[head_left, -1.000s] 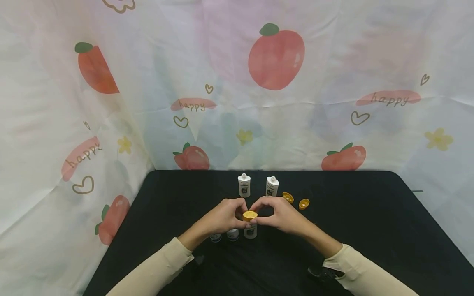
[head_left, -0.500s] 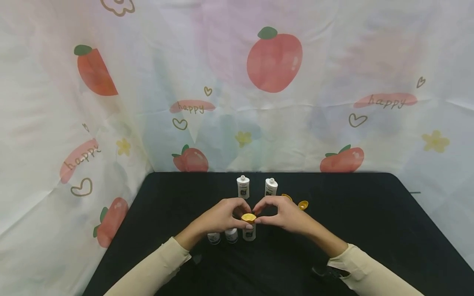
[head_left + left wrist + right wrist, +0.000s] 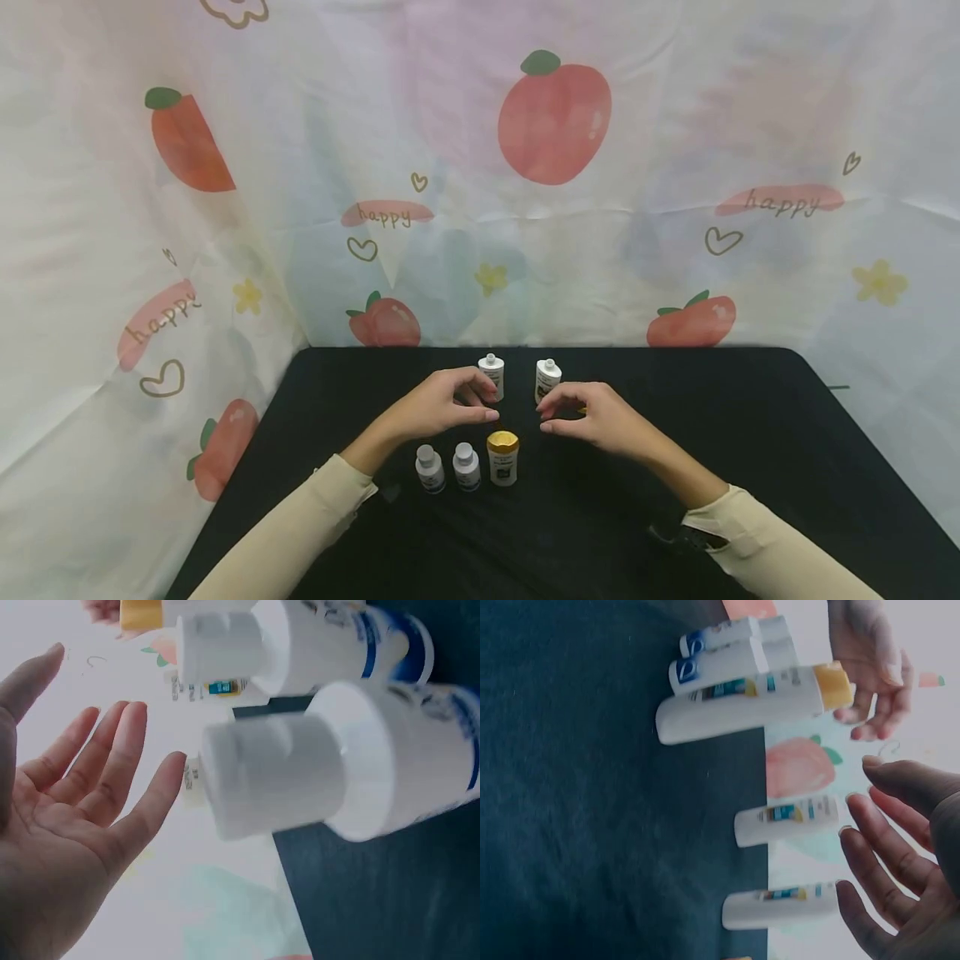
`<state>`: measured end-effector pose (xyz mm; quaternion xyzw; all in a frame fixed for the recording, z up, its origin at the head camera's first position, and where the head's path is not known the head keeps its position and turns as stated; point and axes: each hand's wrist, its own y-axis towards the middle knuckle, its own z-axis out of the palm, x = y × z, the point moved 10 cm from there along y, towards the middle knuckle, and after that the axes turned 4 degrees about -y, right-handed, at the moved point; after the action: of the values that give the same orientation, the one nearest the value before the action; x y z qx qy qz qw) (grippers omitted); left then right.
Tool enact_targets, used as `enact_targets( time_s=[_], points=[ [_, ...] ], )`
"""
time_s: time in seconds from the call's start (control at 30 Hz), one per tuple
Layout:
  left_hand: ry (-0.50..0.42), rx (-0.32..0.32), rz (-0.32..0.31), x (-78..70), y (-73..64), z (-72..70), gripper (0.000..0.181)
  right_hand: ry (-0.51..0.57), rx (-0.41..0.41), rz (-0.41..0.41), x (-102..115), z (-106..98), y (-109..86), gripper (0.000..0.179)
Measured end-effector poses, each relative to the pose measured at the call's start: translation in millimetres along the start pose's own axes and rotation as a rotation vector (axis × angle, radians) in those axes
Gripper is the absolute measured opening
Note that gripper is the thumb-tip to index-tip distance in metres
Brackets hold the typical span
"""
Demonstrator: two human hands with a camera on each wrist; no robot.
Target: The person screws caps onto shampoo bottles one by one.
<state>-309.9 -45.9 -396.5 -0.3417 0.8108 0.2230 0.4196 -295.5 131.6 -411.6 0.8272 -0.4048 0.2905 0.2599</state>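
A white bottle with a gold cap on top stands upright on the black table. My left hand is in the air beyond the capped bottle and to its left, fingers loosely bent around nothing. To the right hovers my right hand, also holding nothing. In the right wrist view, both hands are apart from the gold cap. Two smaller white bottles with white caps, one at the left and one in the middle, stand beside the gold-capped bottle.
At the back stand two uncapped white bottles, a left one partly behind my left hand and a right one. A bit of gold shows behind my right hand. A printed curtain rises behind the black table.
Both hands have let go of the gold cap and moved apart, the left to the left, the right to the right. The cap stays on the bottle, and the smaller bottles are uncovered.
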Motion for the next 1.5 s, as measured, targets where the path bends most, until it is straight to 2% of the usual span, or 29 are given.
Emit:
enact_targets(
  time_s=[0.17,0.37,0.6,0.83,1.17,1.37,1.5],
  points=[
    [0.057,-0.055,-0.036,4.7,6.4,-16.7,0.034,-0.018,-0.026,0.025,-12,-11,-1.1,0.019],
    [0.112,-0.119,-0.054,11.8,15.1,-34.6,0.041,-0.090,-0.069,0.053,-26,-23,-2.8,0.021],
    [0.095,-0.162,-0.063,25.2,22.9,-44.3,0.042,-0.141,-0.116,0.080,-48,-27,-6.2,0.027],
    [0.096,-0.171,-0.083,35.9,32.6,-46.3,0.039,-0.129,-0.140,0.143,-66,-30,-7.4,0.041],
    [0.130,-0.155,-0.108,50.3,51.8,-45.1,0.049,-0.142,-0.191,0.123,-83,-37,-6.1,0.038],
    [0.147,-0.129,-0.100,58.1,62.5,-39.1,0.048,-0.169,-0.199,0.127,-93,-37,-5.1,0.039],
    [0.162,-0.108,-0.128,65.1,66.2,-32.0,0.044,-0.178,-0.169,0.150,-101,-34,-4.0,0.043]
  ],
)
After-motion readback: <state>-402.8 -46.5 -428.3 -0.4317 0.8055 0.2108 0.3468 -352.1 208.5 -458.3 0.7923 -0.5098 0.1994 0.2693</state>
